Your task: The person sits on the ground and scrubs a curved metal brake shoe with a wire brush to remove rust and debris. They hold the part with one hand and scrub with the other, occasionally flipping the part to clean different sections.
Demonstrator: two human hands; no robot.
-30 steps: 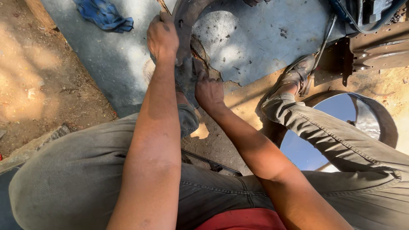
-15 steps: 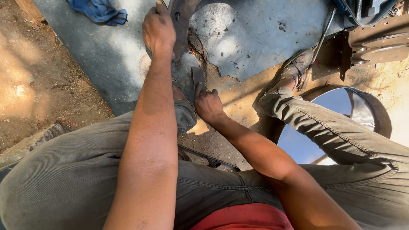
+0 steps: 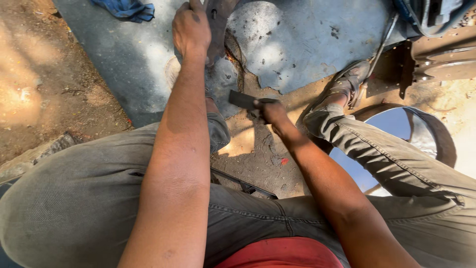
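Two grips closed, left hand [image 3: 191, 27] on metal piece [image 3: 218, 25], right hand [image 3: 270, 111] on flat blade [image 3: 243, 99]

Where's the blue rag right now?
In the head view the blue rag lies at the top left, on the grey metal sheet, left of the left hand and well away from the right hand.

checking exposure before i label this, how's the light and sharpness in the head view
Head view: hard sun with dappled shade, bright patches on the metal sheet and the dirt at left; left hand sharp, right hand and its dark flat tool slightly soft; wide-angle stretch at the edges.
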